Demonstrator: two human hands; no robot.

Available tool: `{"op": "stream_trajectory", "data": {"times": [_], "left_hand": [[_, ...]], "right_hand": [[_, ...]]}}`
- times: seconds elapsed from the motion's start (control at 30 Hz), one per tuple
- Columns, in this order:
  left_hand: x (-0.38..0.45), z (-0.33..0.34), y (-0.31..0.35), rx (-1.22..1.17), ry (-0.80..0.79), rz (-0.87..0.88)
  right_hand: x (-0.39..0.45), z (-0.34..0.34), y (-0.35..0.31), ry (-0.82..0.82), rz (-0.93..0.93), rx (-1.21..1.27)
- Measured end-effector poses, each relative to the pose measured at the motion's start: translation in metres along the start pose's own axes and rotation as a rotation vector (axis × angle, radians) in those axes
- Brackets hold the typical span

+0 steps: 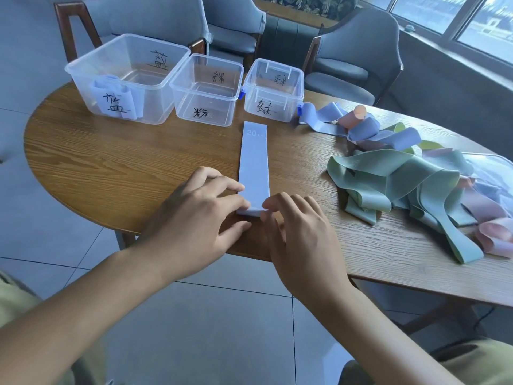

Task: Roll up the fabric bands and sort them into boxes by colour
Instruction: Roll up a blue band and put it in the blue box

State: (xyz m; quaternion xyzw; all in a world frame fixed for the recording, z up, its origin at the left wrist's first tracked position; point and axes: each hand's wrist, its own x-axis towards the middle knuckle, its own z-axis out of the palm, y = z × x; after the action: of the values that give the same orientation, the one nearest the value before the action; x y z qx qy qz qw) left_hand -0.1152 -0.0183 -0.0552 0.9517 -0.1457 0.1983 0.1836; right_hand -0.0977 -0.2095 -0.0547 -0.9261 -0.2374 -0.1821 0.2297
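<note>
A pale blue fabric band [254,159] lies flat on the wooden table [125,168], stretched away from me, with "20" printed at its far end. Its near end is folded over into a small first turn. My left hand [200,215] pinches that near end from the left and my right hand [299,229] pinches it from the right. Three clear plastic boxes with handwritten labels stand at the back: a large left box [83,76] holding one rolled blue band [111,84], a middle box [177,84] and a small right box [249,79].
A loose heap of green, blue and pink bands [402,173] covers the table's right side, beside a clear plastic bag [494,168]. Grey upholstered chairs [358,56] stand behind the table. The table's near edge runs just under my hands, with tiled floor below.
</note>
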Motion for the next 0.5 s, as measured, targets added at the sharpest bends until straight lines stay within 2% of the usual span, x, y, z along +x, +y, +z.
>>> {"op": "stream_trajectory", "data": {"times": [0.33,0.5], "left_hand": [[0.0014,0.0008,-0.0039,0.025,-0.103,-0.076],[0.0018,0.0019,-0.0076,0.006,-0.136,-0.108]], "right_hand": [[-0.0075,-0.0007,0.0065,-0.002,-0.138,-0.038],[-0.0014,0.0008,0.0083,-0.038,-0.134,-0.063]]}}
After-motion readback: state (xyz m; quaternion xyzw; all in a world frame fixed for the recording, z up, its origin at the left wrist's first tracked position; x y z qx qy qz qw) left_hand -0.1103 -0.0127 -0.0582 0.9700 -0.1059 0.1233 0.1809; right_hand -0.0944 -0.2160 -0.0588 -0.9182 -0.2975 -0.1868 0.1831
